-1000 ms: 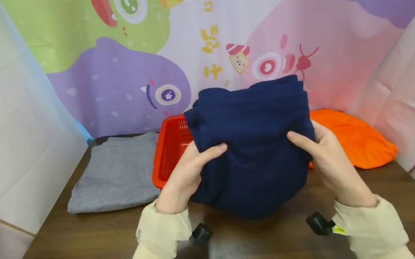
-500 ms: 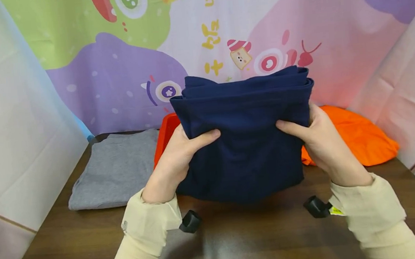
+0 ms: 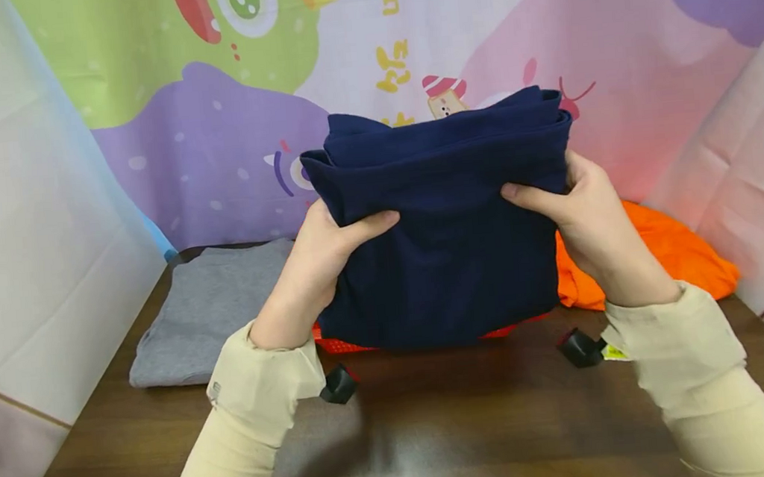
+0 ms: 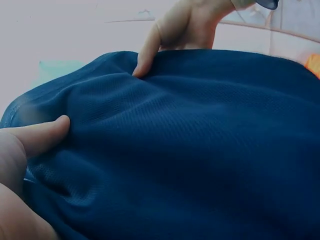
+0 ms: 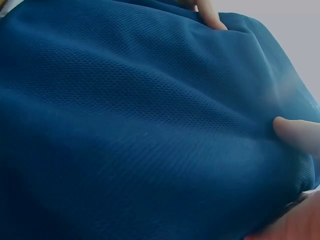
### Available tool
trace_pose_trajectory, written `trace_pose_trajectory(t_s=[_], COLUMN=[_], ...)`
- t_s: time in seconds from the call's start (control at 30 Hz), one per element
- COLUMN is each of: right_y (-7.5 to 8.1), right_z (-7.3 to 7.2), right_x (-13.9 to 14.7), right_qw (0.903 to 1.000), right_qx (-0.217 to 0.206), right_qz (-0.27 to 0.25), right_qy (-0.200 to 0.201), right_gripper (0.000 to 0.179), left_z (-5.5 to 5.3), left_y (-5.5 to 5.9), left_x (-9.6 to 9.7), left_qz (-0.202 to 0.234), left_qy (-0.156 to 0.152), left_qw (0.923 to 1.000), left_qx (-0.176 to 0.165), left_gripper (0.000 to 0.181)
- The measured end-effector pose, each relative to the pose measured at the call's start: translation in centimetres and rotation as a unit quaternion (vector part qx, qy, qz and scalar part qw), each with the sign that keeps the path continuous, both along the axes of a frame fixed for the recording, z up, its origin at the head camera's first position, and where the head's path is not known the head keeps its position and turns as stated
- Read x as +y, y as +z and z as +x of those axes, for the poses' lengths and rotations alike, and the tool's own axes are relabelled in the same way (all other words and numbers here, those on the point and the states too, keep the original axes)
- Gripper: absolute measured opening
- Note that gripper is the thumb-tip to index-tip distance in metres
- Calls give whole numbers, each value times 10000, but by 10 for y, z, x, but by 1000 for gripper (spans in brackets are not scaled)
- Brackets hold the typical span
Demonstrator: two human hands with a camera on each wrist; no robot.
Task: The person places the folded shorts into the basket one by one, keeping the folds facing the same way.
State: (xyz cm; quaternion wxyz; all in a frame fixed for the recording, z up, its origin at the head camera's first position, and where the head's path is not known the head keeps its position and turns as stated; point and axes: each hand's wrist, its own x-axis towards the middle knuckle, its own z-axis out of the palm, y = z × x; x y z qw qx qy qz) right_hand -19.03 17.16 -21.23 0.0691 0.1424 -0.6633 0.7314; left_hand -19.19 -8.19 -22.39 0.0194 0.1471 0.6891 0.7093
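Observation:
A folded navy-blue cloth (image 3: 450,248), likely a garment, hangs upright in front of me with several layers along its top edge. My left hand (image 3: 313,263) grips its left side, thumb across the near face. On the opposite side my right hand (image 3: 600,232) holds it the same way; the other fingers of both hands are hidden behind the cloth. Up close, the left wrist view shows the fabric's (image 4: 190,145) fine mesh weave and both thumbs pressing on it. Both thumbs also appear against the cloth (image 5: 140,120) in the right wrist view.
Behind the cloth stands a red plastic basket (image 3: 346,345), mostly covered from view. A folded grey cloth (image 3: 209,312) lies on the wooden table (image 3: 437,429) at the left. An orange cloth (image 3: 675,249) lies at the back right. A printed curtain (image 3: 227,153) hangs behind.
Both hands have raised the navy cloth and carried it farther over the table. It now hides most of the red basket, which showed more at the left before.

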Motion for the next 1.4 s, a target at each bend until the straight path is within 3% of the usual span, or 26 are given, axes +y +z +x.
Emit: trace_pose_trajectory(t_s=[0.2,0.47,0.67,0.83,1.1,1.4], right_y=[10,11,9,-3,-23,-45], right_z=[-6,-16,-26,-33,-38,-42], right_x=[-3,-8,-13,-12,-13,-13], right_qw=[9994,9996,9991,9993,9983,9914], right_qx=[56,133,293,141,-162,-297], right_qz=[282,169,-18,130,487,1248], right_qy=[-199,-168,-302,-327,-273,-264], right_gripper=[48,44,34,35,32,37], left_z=[-6,-18,-25,-30,-35,-36], left_y=[8,9,7,-3,-25,-46], left_x=[-5,-9,-11,-13,-18,-21], left_qz=[-108,-596,-671,-779,-786,-1053], left_qy=[-25,448,546,514,460,469], left_qw=[9996,9952,9933,9930,9953,9933], left_qx=[240,635,761,728,330,-79], left_gripper=[47,48,47,48,48,48])
